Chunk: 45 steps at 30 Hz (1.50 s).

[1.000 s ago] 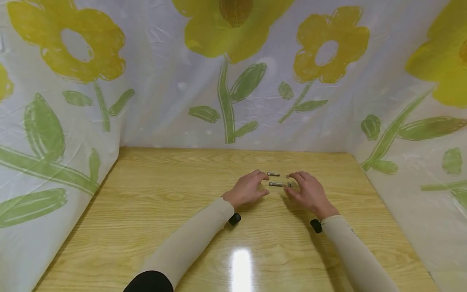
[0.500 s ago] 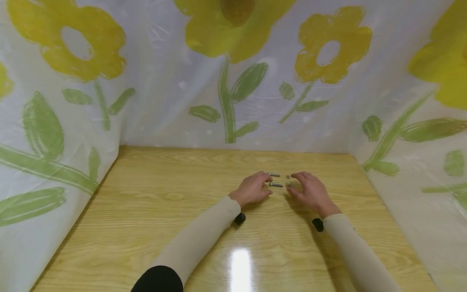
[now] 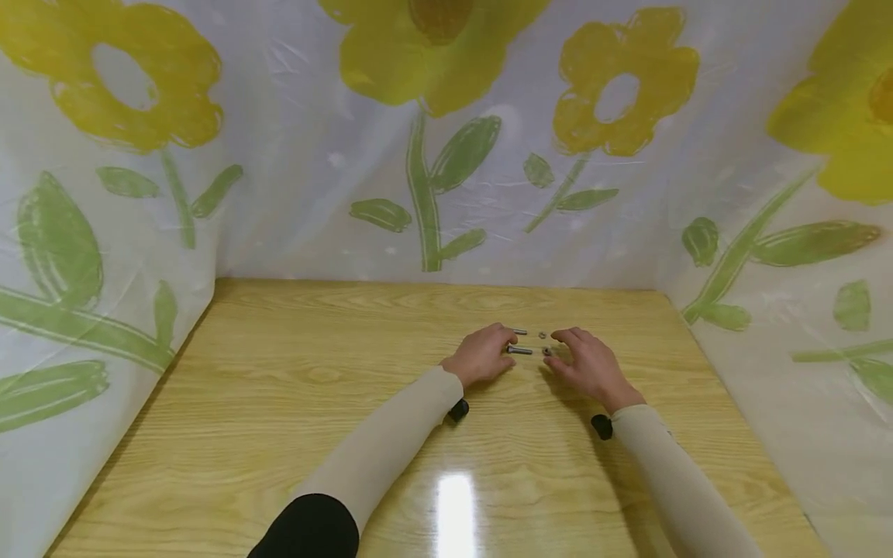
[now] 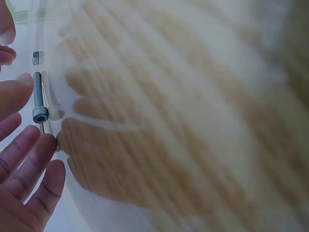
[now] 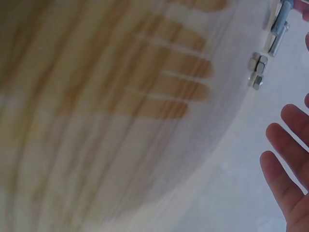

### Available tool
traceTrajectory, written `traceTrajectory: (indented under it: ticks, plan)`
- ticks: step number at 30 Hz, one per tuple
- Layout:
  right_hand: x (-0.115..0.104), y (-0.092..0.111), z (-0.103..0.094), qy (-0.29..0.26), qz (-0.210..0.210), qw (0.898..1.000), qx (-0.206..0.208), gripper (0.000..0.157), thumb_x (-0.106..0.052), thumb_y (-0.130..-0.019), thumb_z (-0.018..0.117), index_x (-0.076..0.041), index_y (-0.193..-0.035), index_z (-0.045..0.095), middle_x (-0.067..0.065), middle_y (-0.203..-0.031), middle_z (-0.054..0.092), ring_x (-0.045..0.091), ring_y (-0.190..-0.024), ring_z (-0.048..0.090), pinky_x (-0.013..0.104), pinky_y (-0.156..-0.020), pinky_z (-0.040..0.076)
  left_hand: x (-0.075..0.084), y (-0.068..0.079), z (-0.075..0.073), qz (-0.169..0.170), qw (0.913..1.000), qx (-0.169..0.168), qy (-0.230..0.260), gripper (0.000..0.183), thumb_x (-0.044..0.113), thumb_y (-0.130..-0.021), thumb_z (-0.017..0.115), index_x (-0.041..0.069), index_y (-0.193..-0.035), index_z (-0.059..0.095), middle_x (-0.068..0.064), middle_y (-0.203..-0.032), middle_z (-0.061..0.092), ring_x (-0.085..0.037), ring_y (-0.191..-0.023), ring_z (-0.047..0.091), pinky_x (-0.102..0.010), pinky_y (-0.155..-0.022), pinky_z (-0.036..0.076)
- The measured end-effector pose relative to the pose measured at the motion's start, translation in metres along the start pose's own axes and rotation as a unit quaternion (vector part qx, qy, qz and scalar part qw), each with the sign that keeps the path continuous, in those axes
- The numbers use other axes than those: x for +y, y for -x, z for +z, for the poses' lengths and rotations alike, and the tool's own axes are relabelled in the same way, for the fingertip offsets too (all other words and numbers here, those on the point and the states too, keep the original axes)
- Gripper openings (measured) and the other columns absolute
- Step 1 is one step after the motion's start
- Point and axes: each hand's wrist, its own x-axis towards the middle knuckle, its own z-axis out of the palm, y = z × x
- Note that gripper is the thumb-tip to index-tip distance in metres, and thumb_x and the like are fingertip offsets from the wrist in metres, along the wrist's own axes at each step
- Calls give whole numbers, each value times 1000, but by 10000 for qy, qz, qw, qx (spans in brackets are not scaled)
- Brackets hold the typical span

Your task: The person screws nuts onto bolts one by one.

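Note:
Two metal socket-head bolts lie on the wooden table, the nearer bolt point(image 3: 520, 351) fully in view and the farther bolt point(image 3: 520, 332) with its head hidden behind my left fingers. My left hand point(image 3: 484, 355) arches over their head ends, fingers loosely bent and thumb apart. In the left wrist view, the near bolt point(image 4: 38, 99) shows its hex socket, with the fingertips beside it. Just right of the bolt tips sit a near nut point(image 3: 547, 351) and a far nut point(image 3: 543, 335). My right hand point(image 3: 589, 363) rests to their right, its fingers spread and holding nothing.
The wood-grain table point(image 3: 335, 434) has a bright light reflection point(image 3: 455, 511) toward the front. Flower-printed white sheeting point(image 3: 293, 155) stands along the back and both sides. Both wrists wear black camera mounts, the left mount point(image 3: 458, 410) and the right mount point(image 3: 601, 426).
My left hand has moved slightly right, so its fingers now cover the far bolt's head. My right fingertips have drawn a little away from the nuts. The head view has shifted slightly.

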Motion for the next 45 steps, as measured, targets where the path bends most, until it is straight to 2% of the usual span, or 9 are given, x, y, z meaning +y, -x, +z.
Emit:
traceTrajectory:
  ticks: [8, 15, 21, 29, 38, 45]
  plan:
    - [0, 1, 1, -118, 142, 9997, -165, 47, -34, -88, 70, -3, -122, 60, 14, -116, 60, 33, -105, 59, 51, -86, 48, 0, -7, 4, -132, 9998, -101, -68, 35, 30, -93, 63, 14, -124, 62, -1, -110, 57, -13, -92, 57, -30, -79, 49]
    - [-1, -1, 2, -362, 208, 9990, -182, 46, -33, -88, 70, -4, -123, 60, 11, -118, 59, 32, -106, 59, 50, -86, 48, 0, -12, 4, -133, 9998, -79, -145, 21, 25, -93, 65, 13, -110, 68, 0, -99, 57, -12, -85, 55, -27, -76, 48]
    - [-2, -3, 2, -273, 139, 9994, -189, 44, -32, -88, 70, -5, -122, 61, 11, -117, 60, 31, -104, 60, 49, -86, 48, -1, -14, 4, -213, 9996, -107, -131, 17, 22, -94, 64, 12, -106, 70, 0, -97, 56, -12, -85, 55, -26, -76, 48]
    - [-2, -1, 2, -439, 245, 9980, -376, 45, -32, -89, 68, -3, -123, 60, 10, -116, 60, 31, -102, 61, 50, -84, 49, 2, -15, 5, -246, 9993, -268, -108, 16, 21, -96, 61, 12, -106, 68, 0, -100, 56, -12, -87, 56, -25, -77, 49]
    - [-1, -3, 1, -485, 302, 9971, -511, 45, -30, -89, 69, -4, -125, 59, 10, -115, 60, 28, -101, 61, 48, -81, 50, 2, -12, 2, -313, 9976, -228, 567, 12, 16, -95, 62, 12, -104, 67, 1, -100, 65, -11, -88, 60, -26, -75, 50]
    - [-2, -11, 1, -531, 439, 9946, -778, 39, -24, -89, 69, -4, -121, 61, 7, -103, 61, 24, -90, 62, 44, -74, 51, -3, -5, 0, -326, 9969, -73, 706, 13, 15, -94, 63, 12, -104, 69, 1, -99, 66, -11, -88, 61, -25, -76, 50]
